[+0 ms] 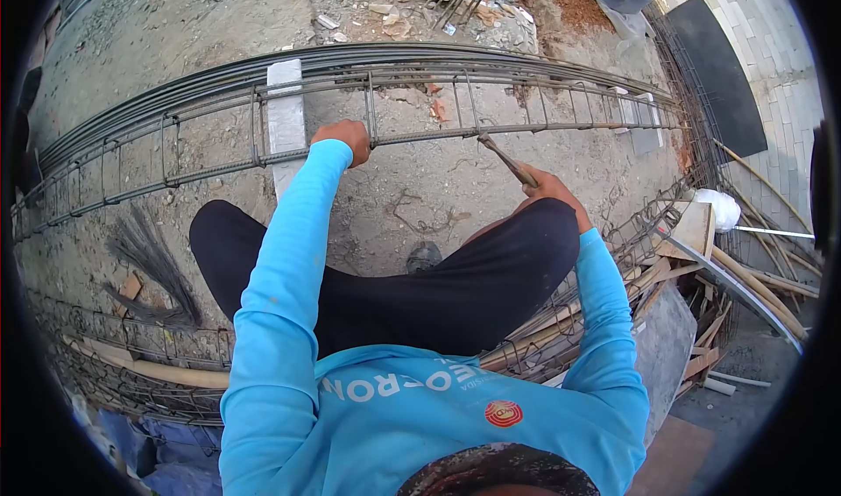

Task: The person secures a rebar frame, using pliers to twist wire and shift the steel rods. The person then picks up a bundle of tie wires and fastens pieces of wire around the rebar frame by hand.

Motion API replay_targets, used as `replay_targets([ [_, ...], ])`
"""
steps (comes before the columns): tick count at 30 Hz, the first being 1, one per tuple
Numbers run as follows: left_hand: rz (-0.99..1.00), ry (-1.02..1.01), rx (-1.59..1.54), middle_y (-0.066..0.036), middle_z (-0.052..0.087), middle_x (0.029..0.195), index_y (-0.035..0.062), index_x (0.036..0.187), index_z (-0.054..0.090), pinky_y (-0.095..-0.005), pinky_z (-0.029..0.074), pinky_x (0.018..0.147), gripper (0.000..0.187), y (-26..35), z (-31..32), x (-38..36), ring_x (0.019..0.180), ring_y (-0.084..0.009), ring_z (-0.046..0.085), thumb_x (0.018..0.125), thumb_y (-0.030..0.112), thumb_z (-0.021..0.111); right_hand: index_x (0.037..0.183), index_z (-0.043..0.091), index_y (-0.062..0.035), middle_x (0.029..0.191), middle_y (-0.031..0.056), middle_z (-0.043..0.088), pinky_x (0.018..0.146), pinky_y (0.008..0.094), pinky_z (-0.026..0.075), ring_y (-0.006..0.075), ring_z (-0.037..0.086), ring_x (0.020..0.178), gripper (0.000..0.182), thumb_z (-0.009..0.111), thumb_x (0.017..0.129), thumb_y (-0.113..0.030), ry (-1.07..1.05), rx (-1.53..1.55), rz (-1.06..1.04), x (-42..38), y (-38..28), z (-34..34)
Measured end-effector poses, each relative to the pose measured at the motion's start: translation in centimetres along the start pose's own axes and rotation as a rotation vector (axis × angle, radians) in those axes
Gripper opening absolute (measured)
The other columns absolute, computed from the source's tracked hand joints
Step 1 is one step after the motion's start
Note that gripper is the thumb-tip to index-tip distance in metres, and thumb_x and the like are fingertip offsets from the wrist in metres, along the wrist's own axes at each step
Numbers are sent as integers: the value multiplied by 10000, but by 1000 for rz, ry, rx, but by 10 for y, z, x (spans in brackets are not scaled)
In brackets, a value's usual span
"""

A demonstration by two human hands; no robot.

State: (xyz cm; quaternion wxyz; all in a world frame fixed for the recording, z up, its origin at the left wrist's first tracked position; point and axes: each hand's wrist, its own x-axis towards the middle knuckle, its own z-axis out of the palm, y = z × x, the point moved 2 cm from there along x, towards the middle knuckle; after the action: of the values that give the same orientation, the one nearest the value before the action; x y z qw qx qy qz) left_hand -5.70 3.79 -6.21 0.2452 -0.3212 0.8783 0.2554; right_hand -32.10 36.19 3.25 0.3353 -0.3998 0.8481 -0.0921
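A long rebar cage (412, 137) with square stirrups crosses the view and rests on a pale block (286, 102). My left hand (346, 140) is closed round the near bar of the cage, beside a stirrup. To the right, my right hand (552, 189) grips a slim metal tool (508, 161) by its handle. The tool's tip touches or lies very close to the near bar, by the foot of a stirrup.
Behind the cage run several loose bars (210, 77). Thin tie wires (153, 264) lie on the ground at left. More cages and wood pieces (692, 229) are at right. Rubble (394, 14) and upright bars stand at the top. A second block (646, 124) supports the cage's right end.
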Motion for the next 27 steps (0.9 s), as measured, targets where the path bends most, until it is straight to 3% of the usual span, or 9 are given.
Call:
replay_targets([
  [2, 10, 20, -5, -174, 681, 1226, 35, 1149, 711, -454, 516, 995, 415, -1, 0, 1, 1136, -354, 648, 912, 366, 629, 1461, 488, -113, 972, 120, 635, 830, 319, 461, 209, 583, 905, 555, 580, 919, -35, 27, 66, -64, -2, -3, 2],
  [6, 1, 4, -18, -178, 680, 1226, 29, 1151, 711, -453, 517, 996, 426, -2, -1, -4, 1133, -355, 650, 909, 371, 632, 1327, 575, -34, 856, 101, 605, 748, 357, 468, 195, 570, 804, 409, 598, 920, -75, 29, -109, -5, -5, -8, 3],
  [8, -8, 51, -45, -172, 695, 1197, 27, 1095, 729, -449, 533, 969, 309, -1, -3, -5, 1095, -350, 673, 854, 171, 600, 1112, 610, 32, 788, 113, 592, 679, 377, 454, 199, 563, 725, 243, 609, 923, -122, 48, -170, 132, -4, 2, 7],
  [9, -7, 55, -42, -172, 695, 1197, 27, 1095, 729, -449, 533, 969, 309, -1, -3, -5, 1095, -350, 673, 854, 171, 600, 1112, 610, 32, 788, 113, 592, 679, 377, 454, 199, 563, 725, 243, 609, 923, -122, 52, -168, 131, -9, 5, 13],
  [11, -9, 35, -30, -181, 676, 1233, 25, 1153, 711, -451, 521, 994, 437, -1, -3, -5, 1134, -358, 650, 914, 382, 632, 983, 591, 37, 827, 189, 635, 707, 414, 488, 283, 641, 758, 220, 653, 913, -162, 18, 796, 180, -22, 9, 33],
  [14, -13, 34, -37, -181, 674, 1238, 30, 1149, 717, -452, 525, 990, 439, -2, -3, -6, 1136, -361, 649, 915, 392, 632, 996, 591, 32, 847, 192, 639, 721, 421, 490, 291, 643, 780, 242, 653, 912, -186, 55, 682, 156, -36, 15, 47],
  [19, -22, 30, -8, -186, 671, 1240, 39, 1145, 721, -450, 527, 987, 444, -3, -2, -2, 1134, -364, 649, 913, 408, 635, 1028, 591, 21, 896, 200, 649, 757, 439, 493, 313, 648, 836, 298, 651, 909, -245, 172, 448, 111, 4, -3, 62],
  [23, -16, 15, 28, -172, 680, 1224, 71, 1139, 729, -458, 521, 984, 436, 2, 1, 0, 1136, -366, 642, 911, 432, 639, 1054, 591, 12, 935, 206, 656, 786, 453, 495, 330, 652, 881, 344, 650, 907, -292, 325, 332, 158, -28, 43, 76],
  [27, -16, 33, 94, -159, 694, 1202, 71, 1125, 734, -454, 523, 978, 440, 6, 2, 3, 1120, -351, 654, 892, 435, 651, 1080, 591, 3, 974, 212, 664, 814, 468, 498, 347, 656, 926, 390, 649, 905, -340, 506, 251, 237, -10, 12, 126],
])
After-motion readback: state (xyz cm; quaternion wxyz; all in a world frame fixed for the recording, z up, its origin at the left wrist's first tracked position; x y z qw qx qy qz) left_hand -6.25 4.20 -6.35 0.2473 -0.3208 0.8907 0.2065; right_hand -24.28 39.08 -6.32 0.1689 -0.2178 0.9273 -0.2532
